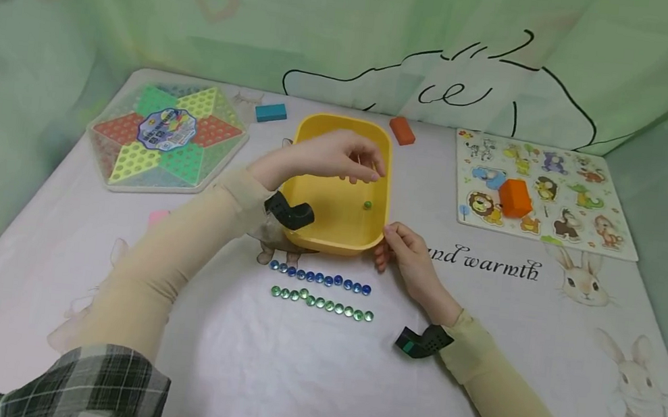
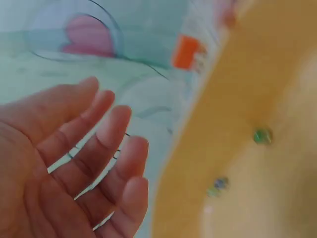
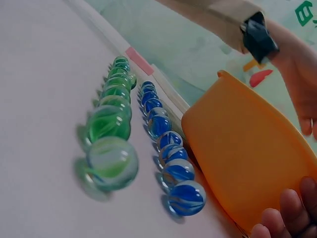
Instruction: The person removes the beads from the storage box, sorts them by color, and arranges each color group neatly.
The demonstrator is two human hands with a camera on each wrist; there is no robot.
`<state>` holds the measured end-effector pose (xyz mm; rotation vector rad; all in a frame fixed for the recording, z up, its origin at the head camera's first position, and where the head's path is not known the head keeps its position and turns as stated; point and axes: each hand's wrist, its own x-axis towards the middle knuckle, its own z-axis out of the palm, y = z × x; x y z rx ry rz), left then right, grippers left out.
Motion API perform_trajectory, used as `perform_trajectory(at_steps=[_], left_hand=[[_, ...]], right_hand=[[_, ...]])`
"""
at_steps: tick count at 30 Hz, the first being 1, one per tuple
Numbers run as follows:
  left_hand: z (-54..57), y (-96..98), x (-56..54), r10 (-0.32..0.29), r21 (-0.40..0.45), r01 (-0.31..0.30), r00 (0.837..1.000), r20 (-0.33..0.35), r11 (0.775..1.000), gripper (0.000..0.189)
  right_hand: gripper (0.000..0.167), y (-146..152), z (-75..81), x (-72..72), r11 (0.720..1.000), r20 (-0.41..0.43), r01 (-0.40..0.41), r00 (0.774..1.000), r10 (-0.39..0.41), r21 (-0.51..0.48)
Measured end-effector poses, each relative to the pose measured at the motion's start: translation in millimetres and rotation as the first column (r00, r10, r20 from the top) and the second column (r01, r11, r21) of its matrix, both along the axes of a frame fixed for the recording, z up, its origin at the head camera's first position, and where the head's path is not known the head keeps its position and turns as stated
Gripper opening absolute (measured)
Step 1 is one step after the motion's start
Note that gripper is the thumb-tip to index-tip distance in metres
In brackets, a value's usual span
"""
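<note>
My left hand (image 1: 348, 156) hovers over the yellow tray (image 1: 312, 125), palm down, fingers loosely bent and holding nothing. In the left wrist view a green marble (image 2: 262, 135) lies on the tray floor, with a blurred blue-and-green spot near it. My right hand (image 1: 414, 261) holds the tray's near right corner, thumb at the rim. Its fingertips (image 3: 292, 203) lie against the outer wall in the right wrist view. Nearer me run two rows of glass marbles: blue marbles (image 1: 319, 278) beside the tray, green marbles (image 1: 320, 303) in front of them.
A hexagonal Chinese checkers board (image 1: 191, 173) lies at the left. An animal puzzle board (image 1: 589, 225) lies at the right with an orange block (image 1: 515, 198) on it. A blue block (image 1: 271, 113) and an orange-red block (image 1: 402, 131) flank the tray's far end.
</note>
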<state>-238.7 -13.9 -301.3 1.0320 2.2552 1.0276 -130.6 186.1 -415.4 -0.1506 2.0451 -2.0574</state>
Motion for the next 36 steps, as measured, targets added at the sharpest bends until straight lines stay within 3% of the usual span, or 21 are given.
perform_trajectory(at_steps=[5, 9, 12, 18, 23, 29, 33, 36], left_hand=[[-18.0, 17.9, -13.7, 0.027, -0.197, -0.041, 0.997, -0.070, 0.979, 0.016], [-33.9, 30.8, -15.7, -0.048, -0.372, -0.013, 0.987, -0.155, 0.928, 0.020], [-39.8, 39.8, -13.9, -0.101, -0.473, -0.005, 0.975, -0.198, 0.881, 0.023], [-41.6, 53.0, -8.7, -0.121, -0.584, -0.026, 0.970, -0.211, 0.812, 0.024], [-43.8, 58.2, -6.3, -0.110, -0.628, -0.059, 0.968, -0.227, 0.776, 0.025], [-47.0, 58.9, -7.4, -0.118, -0.639, -0.058, 0.966, -0.229, 0.767, 0.026], [-42.2, 50.6, -7.7, -0.140, -0.600, -0.021, 0.965, -0.220, 0.800, 0.022], [-33.6, 40.3, -6.1, -0.159, -0.535, 0.010, 0.959, -0.234, 0.845, 0.018]], right_hand=[[0.024, 0.8, 0.7, 0.0, 1.000, 0.003, -0.003, 1.000, 0.003, 0.004], [0.024, 1.1, 0.1, 0.3, 1.000, -0.001, -0.005, 1.000, 0.005, 0.020], [0.024, 0.9, -0.4, 0.2, 0.999, -0.010, -0.004, 1.000, 0.004, 0.034], [0.024, 0.2, -0.8, 0.0, 0.999, -0.011, 0.000, 1.000, 0.001, 0.052], [0.023, 0.8, 0.1, 0.4, 0.999, -0.011, 0.000, 1.000, 0.001, 0.052], [0.022, 1.8, 0.7, 0.3, 0.999, -0.015, -0.006, 1.000, 0.006, 0.047], [0.023, 0.9, 0.2, 0.3, 0.998, -0.011, -0.002, 1.000, 0.002, 0.061], [0.023, 1.0, 0.6, 1.0, 0.998, -0.005, 0.002, 1.000, -0.001, 0.062]])
